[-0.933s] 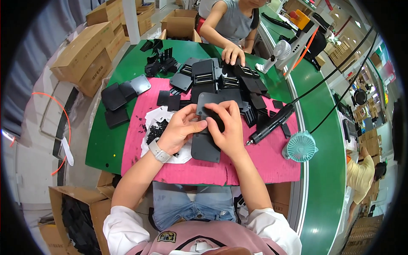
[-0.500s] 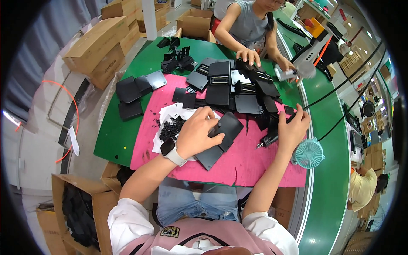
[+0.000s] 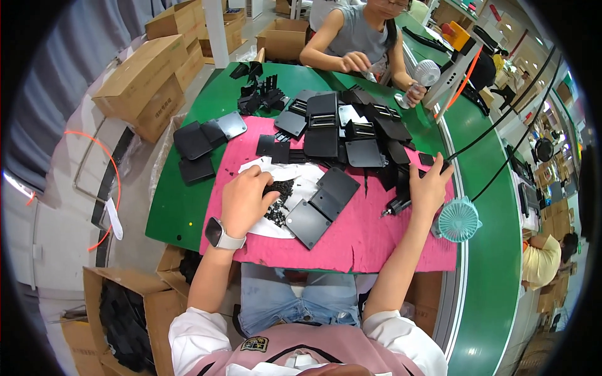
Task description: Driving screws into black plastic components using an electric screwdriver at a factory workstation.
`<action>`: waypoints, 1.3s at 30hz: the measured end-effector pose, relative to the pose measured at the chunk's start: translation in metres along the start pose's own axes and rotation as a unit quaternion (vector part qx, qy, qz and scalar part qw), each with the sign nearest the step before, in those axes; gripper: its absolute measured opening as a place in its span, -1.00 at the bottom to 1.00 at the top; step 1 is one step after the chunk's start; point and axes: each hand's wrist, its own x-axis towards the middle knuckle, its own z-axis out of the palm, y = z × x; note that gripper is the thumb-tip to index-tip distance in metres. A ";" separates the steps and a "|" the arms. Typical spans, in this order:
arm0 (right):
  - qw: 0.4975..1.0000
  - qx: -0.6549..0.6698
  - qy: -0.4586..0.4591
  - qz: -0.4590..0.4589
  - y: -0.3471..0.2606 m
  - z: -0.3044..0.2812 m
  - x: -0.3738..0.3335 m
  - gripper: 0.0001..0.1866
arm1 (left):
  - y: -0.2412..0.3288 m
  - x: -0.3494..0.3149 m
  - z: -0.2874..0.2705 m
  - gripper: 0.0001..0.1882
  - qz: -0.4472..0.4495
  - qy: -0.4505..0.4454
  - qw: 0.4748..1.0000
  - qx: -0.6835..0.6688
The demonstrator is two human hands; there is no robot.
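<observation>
My left hand [image 3: 246,199] is over a heap of small black screws [image 3: 280,199] on a white sheet [image 3: 301,180]. Its fingers are bent, with the thumb apart from them, and nothing shows in its grasp. To the right of the heap, a black hinged plate assembly [image 3: 335,193] lies opened out, its lower grey plate [image 3: 308,224] pointing toward me. At the right of the pink mat, my right hand [image 3: 429,188] is wrapped round a dark corded electric screwdriver [image 3: 397,205]. The screwdriver lies low with its tip to the left, and its body is partly hidden by my fingers.
Several black plate assemblies [image 3: 323,138] are piled at the mat's far side. More plates [image 3: 193,141] lie at the left, below black brackets [image 3: 260,94]. A teal fan [image 3: 458,220] stands at right. Across the table, a co-worker's hand [image 3: 414,94] holds a white fan [image 3: 426,73].
My left hand has moved left off the plate assembly to the screw heap. My right hand stays on the screwdriver. The co-worker's hand has left the pile, and the white fan is upright.
</observation>
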 end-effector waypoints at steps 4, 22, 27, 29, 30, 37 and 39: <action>1.000 -0.003 0.020 -0.009 0.006 0.001 0.002 -0.26 | 0.004 0.003 0.005 -0.89 0.014 0.000 0.998 -0.056; 0.998 0.042 -0.026 0.038 0.012 0.027 0.016 -0.02 | 0.006 0.003 0.008 -0.92 0.024 0.068 0.978 -0.195; 0.944 0.327 -0.043 0.005 0.018 0.031 0.017 -0.47 | 0.008 0.007 0.009 -0.90 0.030 0.091 0.971 -0.218; 0.791 0.595 -0.137 0.034 0.011 0.028 0.015 -0.59 | 0.009 0.009 0.013 -0.89 0.018 0.075 0.967 -0.243; 0.729 0.664 -0.160 0.056 0.002 0.021 0.009 -0.70 | 0.007 0.010 0.015 -0.89 -0.002 0.060 0.963 -0.264; 0.602 0.714 -0.357 0.035 -0.019 -0.010 -0.007 -0.64 | 0.009 0.011 0.014 -0.84 -0.107 -0.021 0.921 -0.374; 0.556 0.733 -0.391 0.033 -0.024 -0.014 -0.010 -0.59 | 0.017 0.016 0.013 -0.83 -0.095 -0.027 0.911 -0.401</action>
